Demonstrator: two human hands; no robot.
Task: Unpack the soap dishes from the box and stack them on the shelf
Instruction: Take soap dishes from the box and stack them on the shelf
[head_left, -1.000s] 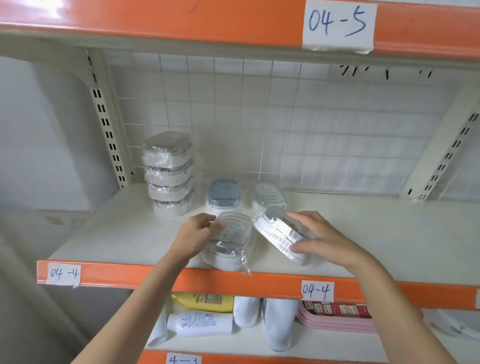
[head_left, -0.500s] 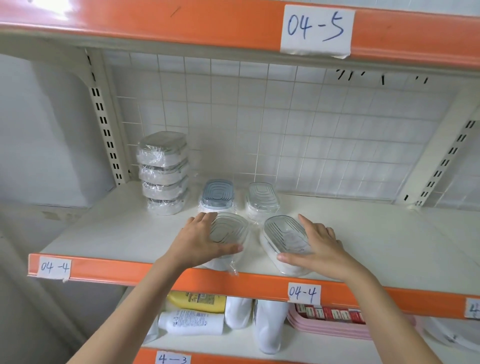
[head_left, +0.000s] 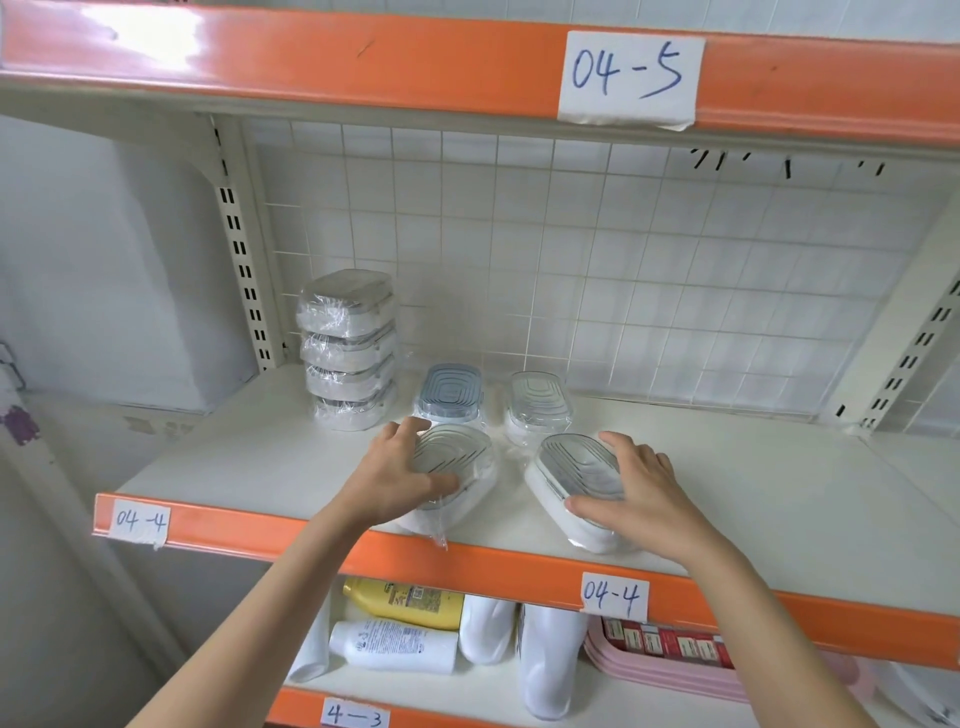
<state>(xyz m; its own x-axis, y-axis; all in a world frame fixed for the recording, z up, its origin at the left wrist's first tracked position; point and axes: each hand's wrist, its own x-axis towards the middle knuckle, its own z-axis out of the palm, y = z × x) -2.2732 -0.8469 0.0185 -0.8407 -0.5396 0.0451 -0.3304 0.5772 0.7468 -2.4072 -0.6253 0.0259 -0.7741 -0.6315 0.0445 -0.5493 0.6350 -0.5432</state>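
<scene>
On shelf 04-4 (head_left: 270, 467), far left against the back grid: stack of four wrapped soap dishes (head_left: 347, 349). Front row, left: left hand (head_left: 397, 475), fingers and thumb curled over a clear-lidded wrapped dish (head_left: 460, 462) near the orange edge. Behind it: blue-lidded dish (head_left: 451, 396); just beside that, grey-lidded dish (head_left: 537, 402). Front row, right: right hand (head_left: 636, 491), thumb at the front rim and fingers round the far side, grasping a tilted dish (head_left: 569, 480) resting on the shelf. Lower shelf: yellow bottle (head_left: 410, 600), white bottles (head_left: 395, 647), pink trays (head_left: 670, 662).
</scene>
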